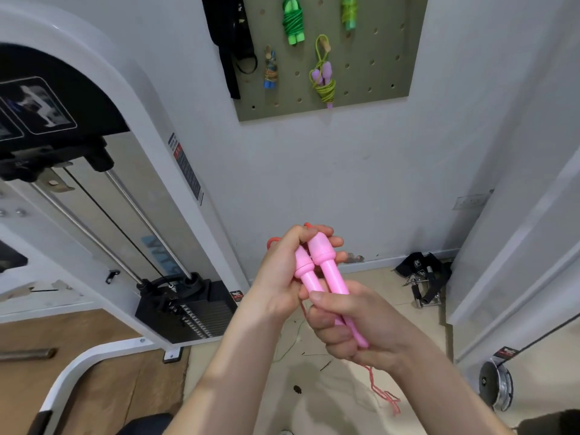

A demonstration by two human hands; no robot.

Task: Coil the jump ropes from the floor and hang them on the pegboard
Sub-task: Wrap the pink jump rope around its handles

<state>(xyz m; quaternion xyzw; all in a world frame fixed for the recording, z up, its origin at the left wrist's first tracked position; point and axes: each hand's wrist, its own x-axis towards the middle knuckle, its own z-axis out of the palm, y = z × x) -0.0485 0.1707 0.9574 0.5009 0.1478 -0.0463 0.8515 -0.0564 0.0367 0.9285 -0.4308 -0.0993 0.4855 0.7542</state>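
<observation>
Two pink jump-rope handles [326, 271] are being held side by side, bulbous ends being gripped by the left hand [279, 277], shafts by the right hand [351, 324]. Their red cord [384, 394] is being trailed floorward at 5 o'clock. Coiled ropes [293, 23] are being carried by the pegboard [386, 42] at 12 o'clock.

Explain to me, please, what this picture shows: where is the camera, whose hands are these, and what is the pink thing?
There is only one picture, from a camera worn on a person's head, looking forward and down. The two bare hands are that person's own. The left hand and the right hand both grip the two pink jump rope handles, held side by side. Their red cord hangs down toward the floor. On the wall, a green pegboard already carries several coiled ropes, for example a green jump rope. At the left stands a weight machine.
</observation>
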